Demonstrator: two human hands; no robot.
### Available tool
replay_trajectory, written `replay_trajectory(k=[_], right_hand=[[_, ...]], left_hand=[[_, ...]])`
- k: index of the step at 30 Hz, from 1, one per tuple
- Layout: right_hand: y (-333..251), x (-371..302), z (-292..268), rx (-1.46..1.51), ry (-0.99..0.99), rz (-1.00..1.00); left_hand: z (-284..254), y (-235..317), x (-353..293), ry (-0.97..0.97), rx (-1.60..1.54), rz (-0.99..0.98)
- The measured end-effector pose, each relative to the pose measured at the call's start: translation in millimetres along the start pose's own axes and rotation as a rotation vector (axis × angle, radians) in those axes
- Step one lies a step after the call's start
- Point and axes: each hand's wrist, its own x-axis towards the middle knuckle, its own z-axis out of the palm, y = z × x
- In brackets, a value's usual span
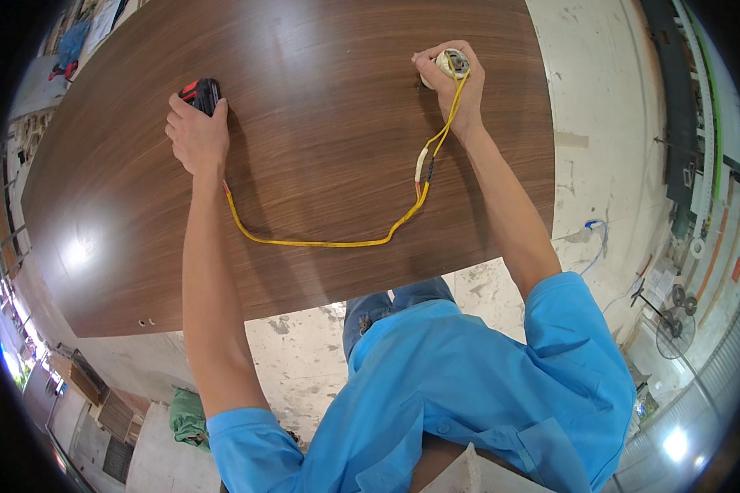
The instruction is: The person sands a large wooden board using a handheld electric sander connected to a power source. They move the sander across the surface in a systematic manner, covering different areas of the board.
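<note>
My left hand (pixel 197 135) is closed around a black and red block (pixel 203 95) that looks like a power-tool battery, at the far left of the brown tabletop (pixel 329 164). At the far right, my right hand (pixel 462 86) grips a round whitish lamp socket (pixel 452 62) with its hollow side showing. Two yellow wires come out of the socket and meet a yellow cable (pixel 321 243) at a taped joint (pixel 424 168) in white and black. The cable sags across the table toward my left wrist, where its reddish end is partly hidden behind the forearm.
The table's near edge curves just in front of my body. On the pale floor at right lies a blue plug (pixel 593 224) with a thin cord. A standing fan (pixel 674 327) is at the lower right, and a green bag (pixel 189 417) sits at the lower left.
</note>
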Motion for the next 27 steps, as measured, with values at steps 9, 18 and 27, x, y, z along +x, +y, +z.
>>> replay_trajectory(k=[9,18,27], right_hand=[[3,26,6,0.034,-0.034,-0.036],[-1,44,1,-0.029,-0.065,-0.144],[6,70,11,0.031,-0.087,-0.098]], left_hand=[[-2,3,5,0.010,0.010,-0.012],[-7,4,3,0.010,0.001,-0.023],[-4,6,13,0.002,0.011,-0.040]])
